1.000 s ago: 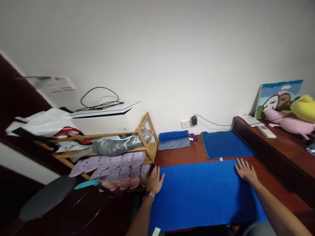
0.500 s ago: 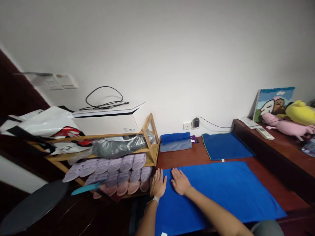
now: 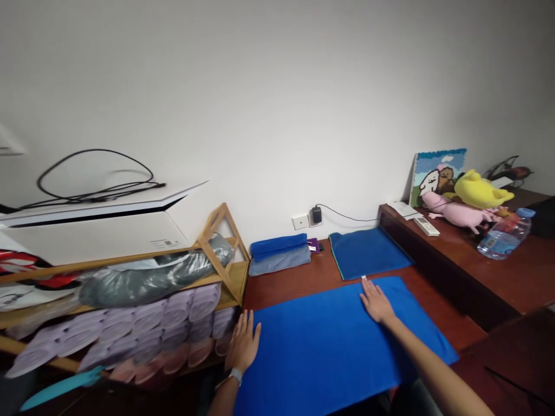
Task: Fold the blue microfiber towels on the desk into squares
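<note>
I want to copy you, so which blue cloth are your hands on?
The big bright-blue cloth, spread flat nearest you; both hands touch only that one.

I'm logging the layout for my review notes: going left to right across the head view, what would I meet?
White box → left hand → black plug → right hand → remote control → water bottle. The spread blue cloth overlaps several of these, so it is left out.
</note>
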`<state>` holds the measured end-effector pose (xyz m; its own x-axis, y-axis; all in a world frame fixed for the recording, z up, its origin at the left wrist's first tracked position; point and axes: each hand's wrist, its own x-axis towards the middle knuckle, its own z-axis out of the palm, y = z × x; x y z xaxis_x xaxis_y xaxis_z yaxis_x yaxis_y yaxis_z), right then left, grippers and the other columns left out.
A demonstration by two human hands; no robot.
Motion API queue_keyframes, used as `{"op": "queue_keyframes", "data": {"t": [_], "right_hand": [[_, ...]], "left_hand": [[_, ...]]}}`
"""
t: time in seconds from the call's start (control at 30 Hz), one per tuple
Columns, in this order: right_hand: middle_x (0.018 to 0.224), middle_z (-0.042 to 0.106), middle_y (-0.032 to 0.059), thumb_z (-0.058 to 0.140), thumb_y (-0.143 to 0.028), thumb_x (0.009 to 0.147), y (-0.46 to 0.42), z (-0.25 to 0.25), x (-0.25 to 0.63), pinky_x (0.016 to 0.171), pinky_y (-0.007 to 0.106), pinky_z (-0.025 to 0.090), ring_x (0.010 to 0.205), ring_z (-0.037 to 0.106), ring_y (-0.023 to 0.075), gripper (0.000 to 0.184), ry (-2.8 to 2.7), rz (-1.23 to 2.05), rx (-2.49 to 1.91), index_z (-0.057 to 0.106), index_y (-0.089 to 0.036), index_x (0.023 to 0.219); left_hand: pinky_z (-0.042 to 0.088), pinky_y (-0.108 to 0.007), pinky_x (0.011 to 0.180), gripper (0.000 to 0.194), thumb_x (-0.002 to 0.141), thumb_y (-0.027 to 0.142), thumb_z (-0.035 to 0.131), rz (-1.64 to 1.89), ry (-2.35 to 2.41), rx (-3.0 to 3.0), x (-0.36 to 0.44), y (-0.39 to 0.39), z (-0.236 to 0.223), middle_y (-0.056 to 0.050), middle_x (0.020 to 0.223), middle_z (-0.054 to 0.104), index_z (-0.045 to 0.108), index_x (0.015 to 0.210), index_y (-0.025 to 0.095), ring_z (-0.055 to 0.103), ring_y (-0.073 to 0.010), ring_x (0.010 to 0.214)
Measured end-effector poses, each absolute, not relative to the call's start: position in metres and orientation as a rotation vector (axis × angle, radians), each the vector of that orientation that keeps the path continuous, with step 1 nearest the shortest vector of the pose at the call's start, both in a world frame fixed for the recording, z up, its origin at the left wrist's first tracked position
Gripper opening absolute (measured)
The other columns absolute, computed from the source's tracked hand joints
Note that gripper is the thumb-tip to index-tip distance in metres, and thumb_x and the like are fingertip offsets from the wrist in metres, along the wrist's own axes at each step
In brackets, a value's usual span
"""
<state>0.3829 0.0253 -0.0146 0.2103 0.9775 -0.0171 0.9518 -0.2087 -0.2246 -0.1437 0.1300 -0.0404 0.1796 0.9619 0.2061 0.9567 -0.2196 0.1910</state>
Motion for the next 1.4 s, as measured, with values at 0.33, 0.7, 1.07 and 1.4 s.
{"op": "queue_keyframes", "data": {"t": [0.33, 0.7, 1.07, 1.4], "right_hand": [[0.171, 0.024, 0.0126, 0.010, -0.052, 0.103, 0.004, -0.040, 0.516, 0.131, 0.045, 0.014, 0.160, 0.017, 0.0243, 0.078, -1.664, 0.144, -2.479, 0.024, -0.006, 0.165], [0.171, 0.022, 0.0164, 0.020, -0.042, 0.102, 0.009, -0.009, 0.504, 0.130, 0.050, 0.018, 0.159, 0.019, 0.0283, 0.074, -1.604, 0.340, -2.602, 0.026, -0.002, 0.164], [0.169, 0.028, 0.0146, 0.026, -0.045, 0.105, 0.056, 0.038, 0.152, 0.130, 0.049, 0.019, 0.159, 0.024, 0.0280, 0.069, -2.157, 0.332, -1.754, 0.030, -0.009, 0.164], [0.170, 0.024, 0.0132, 0.023, -0.048, 0.106, 0.055, 0.010, 0.173, 0.131, 0.048, 0.014, 0.160, 0.018, 0.0245, 0.071, -2.155, 0.424, -1.844, 0.028, -0.009, 0.164]], "left_hand": [[0.035, -0.050, 0.124, 0.074, 0.100, 0.052, 0.026, 0.412, 1.946, 2.443, -0.152, 0.140, -0.043, -0.018, 0.166, 0.040, 0.041, 0.157, 0.008, 0.035, -0.0312, 0.155], [0.035, -0.047, 0.124, 0.069, 0.104, 0.049, 0.028, 0.389, 1.980, 2.409, -0.140, 0.127, -0.032, -0.017, 0.167, 0.038, 0.039, 0.159, 0.009, 0.033, -0.0297, 0.156], [0.031, -0.047, 0.125, 0.069, 0.106, 0.051, 0.026, 0.409, 1.961, 2.374, -0.136, 0.121, -0.037, -0.016, 0.169, 0.034, 0.036, 0.161, 0.011, 0.028, -0.0290, 0.158], [0.031, -0.047, 0.126, 0.071, 0.105, 0.051, 0.027, 0.410, 1.959, 2.370, -0.140, 0.126, -0.039, -0.017, 0.169, 0.034, 0.035, 0.161, 0.009, 0.029, -0.0295, 0.158]]}}
